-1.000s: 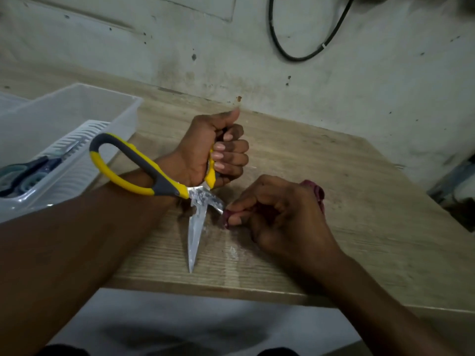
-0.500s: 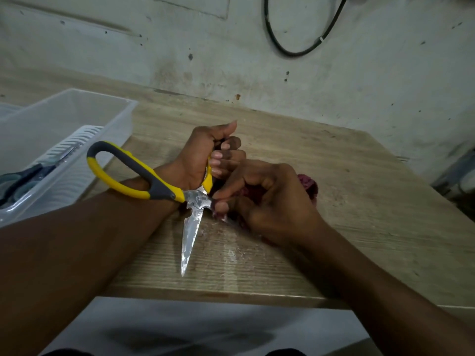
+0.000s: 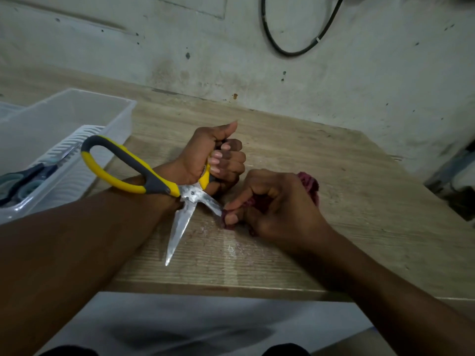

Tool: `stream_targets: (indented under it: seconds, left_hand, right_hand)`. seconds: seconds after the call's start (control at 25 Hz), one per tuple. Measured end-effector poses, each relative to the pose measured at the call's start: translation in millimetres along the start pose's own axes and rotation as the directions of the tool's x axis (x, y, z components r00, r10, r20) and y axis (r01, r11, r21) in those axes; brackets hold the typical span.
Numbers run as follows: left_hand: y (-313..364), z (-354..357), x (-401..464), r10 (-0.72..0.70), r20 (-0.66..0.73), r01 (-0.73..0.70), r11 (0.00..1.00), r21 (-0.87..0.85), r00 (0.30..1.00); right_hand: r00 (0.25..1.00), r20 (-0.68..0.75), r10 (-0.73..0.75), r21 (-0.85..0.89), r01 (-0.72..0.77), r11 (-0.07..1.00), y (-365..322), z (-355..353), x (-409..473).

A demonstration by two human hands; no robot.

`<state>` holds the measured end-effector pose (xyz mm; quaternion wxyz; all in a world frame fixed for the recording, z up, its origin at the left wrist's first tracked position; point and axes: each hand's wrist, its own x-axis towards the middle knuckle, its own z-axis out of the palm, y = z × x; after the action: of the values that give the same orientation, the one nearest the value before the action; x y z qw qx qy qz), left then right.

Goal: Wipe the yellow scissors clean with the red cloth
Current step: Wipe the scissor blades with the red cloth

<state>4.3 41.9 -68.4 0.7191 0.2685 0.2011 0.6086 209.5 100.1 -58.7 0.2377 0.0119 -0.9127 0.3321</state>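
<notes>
The yellow and grey scissors (image 3: 154, 183) are spread open above the wooden table (image 3: 334, 227). My left hand (image 3: 213, 158) grips one handle in a fist, thumb up. The other handle loop sticks out to the left over my forearm. One long blade points down toward the table's front edge. The second blade runs right into the red cloth (image 3: 309, 183). My right hand (image 3: 272, 206) holds the bunched cloth and pinches it round that blade's end, hiding the tip.
A clear plastic bin (image 3: 77, 111) stands at the left with a white slotted tray (image 3: 64, 181) holding dark blue scissors (image 3: 23, 178). A black cable (image 3: 295, 51) hangs on the wall behind. The table's front edge is close to me.
My right hand slid with the cloth from near the pivot outward along the right blade, leaving more bare metal showing. My left hand kept its grip on the handle.
</notes>
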Motion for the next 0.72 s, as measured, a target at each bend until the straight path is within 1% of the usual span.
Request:
stream_targets:
  seconds: [0.08,0.16,0.2,0.28,0.36,0.4,0.48,0.56,0.64,0.72]
  left_hand:
    - [2,-1,-2,-0.030,0.038,0.030,1.000,-0.002,0.999]
    - [-1,0,-2,-0.035,0.064,0.034,0.999,0.009,0.997]
    - [-2,1,-2,-0.037,0.068,0.036,0.999,0.003,0.997]
    - [-4,3,-1,-0.022,0.023,0.022,1.000,0.005,0.999]
    - [-6,4,-3,-0.010,-0.020,0.010,1.000,0.013,1.000]
    - [-6,3,-3,0.002,-0.038,-0.001,1.000,0.023,0.999]
    - [-6,3,-2,0.007,-0.048,-0.005,0.999,0.040,0.999]
    - [-6,3,0,0.001,-0.061,0.003,0.999,0.054,0.998]
    - [-3,4,1,0.006,-0.079,0.000,0.997,0.081,0.997]
    - [4,0,2,0.012,-0.086,0.002,0.988,0.157,0.996]
  right_hand:
    - [0.999,-0.035,0.001,0.012,0.000,1.000,-1,7,3]
    - [0.998,-0.040,0.045,0.034,-0.043,0.998,-4,8,3]
    - [0.998,-0.014,0.069,0.034,-0.068,0.997,-4,3,1]
    - [0.989,0.106,0.106,0.017,-0.109,0.994,2,-15,-3]
    - [0.972,0.230,0.053,-0.037,-0.046,0.998,8,-33,-9]
    - [0.966,0.258,0.025,-0.057,-0.010,0.998,10,-37,-12]
    - [0.971,0.238,0.031,-0.059,-0.018,0.998,13,-37,-17]
    - [0.986,0.161,0.032,-0.008,-0.031,0.999,15,-28,-13]
    - [0.995,0.095,-0.024,0.073,0.017,0.997,14,-14,0]
    - [0.996,0.056,-0.063,0.129,0.056,0.990,10,4,14]
